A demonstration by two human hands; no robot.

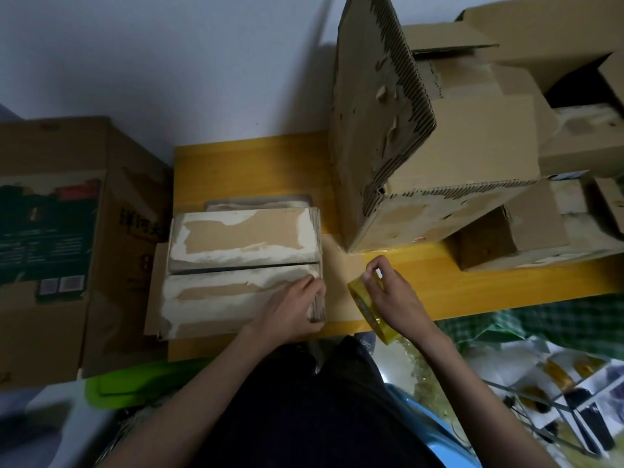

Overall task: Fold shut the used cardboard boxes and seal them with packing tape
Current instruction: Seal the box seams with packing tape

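Small cardboard box [243, 265] sits flat on the yellow table [472, 285], near the front edge, directly ahead of the person. Its two top flaps are folded down and meet along a dark seam running left to right. Flap faces are scarred white where old tape tore the liner off; the card there looks fuzzy and weakened.

Left hand [293, 309] rests on the near flap at the box's right end, fingers curled over the corner edge, pressing it closed. Right hand [388, 292] is clamped on the roll of packing tape [368, 309], just right of the box; thumb and forefinger pinch near the roll's top, seemingly at the free end. Whether a strip is already drawn out cannot be told.

Judgement: box is light and fairly stiff, but flaps spring up, so hold at the seam end, not mid-panel. Tape is slick and clingy; keep it taut. Adhesion on torn liner is likely poor, so press firmly.

A pile of open boxes [439, 146] stands to the right, touching the table. A large printed carton [67, 231] stands left.
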